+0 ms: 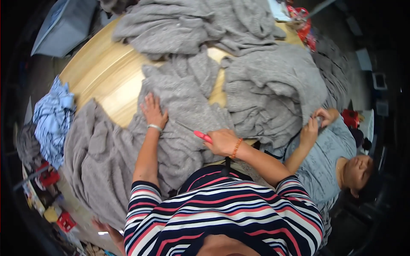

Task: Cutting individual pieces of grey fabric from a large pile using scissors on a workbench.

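Observation:
A grey knitted sweater [179, 96] lies spread and rumpled on the round wooden table in front of me. My left hand [153, 112], with a pale band at the wrist, rests flat on the knit, fingers apart. My right hand [223, 142] is closed around the red handle of a slim tool [202, 136]. Its thin metal shaft points left over the sweater, toward my left hand. The tip is too small to make out, and I cannot tell whether it touches the knit.
More grey knitwear covers the table's far side [171, 30] and right side [273, 85]; another grey piece [96, 158] hangs over the left edge. A co-worker [322, 158] at my right fingers the right-hand knit. Blue striped cloth [54, 119] and a grey bin [64, 30] are at left.

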The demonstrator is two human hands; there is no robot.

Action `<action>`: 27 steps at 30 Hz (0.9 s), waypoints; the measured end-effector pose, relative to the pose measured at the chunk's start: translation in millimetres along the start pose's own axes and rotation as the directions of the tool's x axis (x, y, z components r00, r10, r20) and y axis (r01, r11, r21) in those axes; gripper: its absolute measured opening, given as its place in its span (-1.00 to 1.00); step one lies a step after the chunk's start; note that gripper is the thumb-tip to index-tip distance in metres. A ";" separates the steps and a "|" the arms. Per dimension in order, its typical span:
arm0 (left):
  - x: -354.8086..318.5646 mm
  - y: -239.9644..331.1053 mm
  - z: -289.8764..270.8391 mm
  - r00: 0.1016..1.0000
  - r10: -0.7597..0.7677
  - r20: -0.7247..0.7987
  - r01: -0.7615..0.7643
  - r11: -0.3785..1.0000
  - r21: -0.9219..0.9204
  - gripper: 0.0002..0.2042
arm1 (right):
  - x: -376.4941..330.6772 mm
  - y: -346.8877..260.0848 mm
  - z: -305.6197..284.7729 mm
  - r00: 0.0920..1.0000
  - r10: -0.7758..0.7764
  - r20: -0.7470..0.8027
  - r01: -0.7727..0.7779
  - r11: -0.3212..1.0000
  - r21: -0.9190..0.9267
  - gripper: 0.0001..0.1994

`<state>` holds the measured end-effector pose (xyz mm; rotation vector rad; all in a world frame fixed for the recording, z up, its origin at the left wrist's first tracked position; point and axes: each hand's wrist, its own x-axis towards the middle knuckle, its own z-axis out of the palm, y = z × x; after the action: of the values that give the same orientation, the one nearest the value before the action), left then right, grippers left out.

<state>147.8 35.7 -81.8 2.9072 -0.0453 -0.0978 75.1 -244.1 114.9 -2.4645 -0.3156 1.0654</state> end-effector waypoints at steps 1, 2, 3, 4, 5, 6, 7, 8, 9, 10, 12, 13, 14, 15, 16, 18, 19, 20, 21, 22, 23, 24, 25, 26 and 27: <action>-0.4 2.2 -0.7 1.000 0.022 -0.011 -0.022 1.000 -0.022 -0.25 | -1.3 -0.5 1.7 1.000 -0.027 0.013 0.027 1.000 0.000 -0.69; -1.8 1.0 -0.6 0.999 0.046 -0.026 -0.047 0.998 -0.046 -0.25 | -3.6 -0.1 2.4 0.999 -0.019 -0.037 0.020 1.000 0.012 -0.69; -3.8 -4.4 0.0 0.999 0.027 -0.031 -0.028 0.999 -0.032 -0.25 | -4.3 -1.7 3.8 0.996 -0.010 -0.089 0.012 1.000 0.025 -0.69; -3.9 -3.1 1.7 0.999 0.028 -0.038 -0.029 0.999 -0.023 -0.25 | -6.6 -1.9 5.2 0.996 -0.018 -0.088 0.021 1.000 0.023 -0.69; -5.5 -3.8 2.0 0.998 0.031 -0.047 -0.031 0.999 -0.014 -0.26 | -8.7 -2.3 6.8 0.995 -0.032 -0.093 0.035 0.999 0.032 -0.69; -9.5 -7.1 0.4 0.998 0.026 -0.053 -0.027 1.000 -0.012 -0.26 | -11.6 -2.9 8.2 0.994 -0.044 -0.100 0.048 0.998 0.040 -0.69; -10.0 -5.4 -6.5 0.999 0.050 -0.021 -0.051 0.997 -0.050 -0.24 | -14.8 -1.9 7.8 0.993 -0.044 -0.109 0.048 0.998 0.037 -0.69; -11.6 -3.4 -11.7 0.997 0.075 0.010 -0.074 0.993 -0.089 -0.23 | -18.9 -1.2 7.7 0.991 -0.125 -0.041 0.125 0.992 0.007 -0.69; -15.3 -7.6 -13.9 0.997 0.079 0.002 -0.079 0.993 -0.090 -0.23 | -22.9 -1.2 8.5 0.979 -0.202 0.029 0.202 0.979 -0.019 -0.68; -19.3 -17.7 -19.9 0.993 0.111 0.043 -0.107 0.991 -0.078 -0.16 | -25.8 -2.5 9.5 0.978 -0.206 0.019 0.207 0.978 -0.026 -0.68; -22.7 -14.7 -33.7 0.985 0.153 0.078 -0.147 0.986 -0.071 -0.10 | -28.0 0.3 15.8 0.982 -0.139 -0.129 0.137 0.990 -0.023 -0.69; -26.4 -4.3 -57.0 0.995 0.010 0.099 -0.005 0.999 -0.043 -0.05 | -28.4 0.1 17.6 0.977 -0.131 -0.165 0.129 0.991 -0.024 -0.70; -28.1 1.4 -69.8 0.984 -0.134 0.117 0.137 0.991 -0.013 0.00 | -28.8 -0.1 19.9 0.976 -0.134 -0.171 0.131 0.991 -0.028 -0.70; -27.2 -5.7 -56.0 0.989 -0.141 0.053 0.142 0.990 -0.001 0.03 | -28.8 -0.2 22.3 0.980 -0.124 -0.159 0.123 0.992 -0.013 -0.69; -25.9 -4.0 -59.5 0.988 -0.144 0.048 0.144 0.990 -0.001 0.03 | -29.6 -2.2 23.7 0.983 -0.116 -0.143 0.117 0.993 0.001 -0.68; -19.5 3.1 -66.0 0.972 -0.166 0.166 0.164 0.986 0.024 -0.12 | -30.6 -9.3 22.3 0.984 -0.124 -0.127 0.122 0.992 -0.019 -0.68; -19.5 2.8 -62.4 0.972 -0.164 0.165 0.163 0.986 0.022 -0.12 | -32.5 -13.1 21.5 0.986 -0.128 -0.111 0.124 0.992 -0.038 -0.68; -19.4 1.0 -53.5 0.975 -0.149 0.165 0.172 0.976 -0.134 -0.23 | -34.4 -16.3 21.0 0.985 -0.127 -0.114 0.123 0.992 -0.038 -0.68; -18.8 -0.1 -44.9 0.978 -0.132 0.162 0.175 0.941 -0.288 -0.35 | -36.4 -19.1 20.2 0.981 -0.140 -0.130 0.135 0.990 -0.049 -0.69; -19.3 -1.2 -34.5 0.980 -0.120 0.161 0.163 0.943 -0.291 -0.35 | -37.4 -19.4 19.5 0.977 -0.148 -0.152 0.140 0.988 -0.058 -0.70; -23.4 -2.4 -24.8 0.982 -0.109 0.156 0.152 0.942 -0.300 -0.46 | -37.5 -17.2 19.9 0.977 -0.137 -0.163 0.129 0.990 -0.055 -0.70; -27.3 -5.0 -16.5 0.984 -0.099 0.149 0.142 0.940 -0.310 -0.57 | -36.7 -14.1 20.8 0.981 -0.134 -0.141 0.128 0.991 -0.050 -0.70; -31.8 -7.9 -12.6 0.996 -0.070 0.048 0.082 0.936 -0.341 -0.65 | -38.1 -12.1 21.2 0.984 -0.132 -0.117 0.127 0.991 -0.045 -0.70; -36.8 -11.6 -13.9 0.997 -0.061 0.044 0.072 0.937 -0.343 -0.65 | -43.6 -10.6 21.6 0.984 -0.127 -0.126 0.122 0.991 -0.045 -0.70; -41.6 -16.2 -16.6 0.997 -0.076 -0.031 0.056 0.904 -0.425 -0.69 | -52.2 -8.4 22.9 0.987 -0.110 -0.119 0.108 0.994 -0.019 -0.71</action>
<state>107.8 56.8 -66.8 2.4727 0.0744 -0.0440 22.6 -249.1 138.1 -2.4789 -0.4154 0.8685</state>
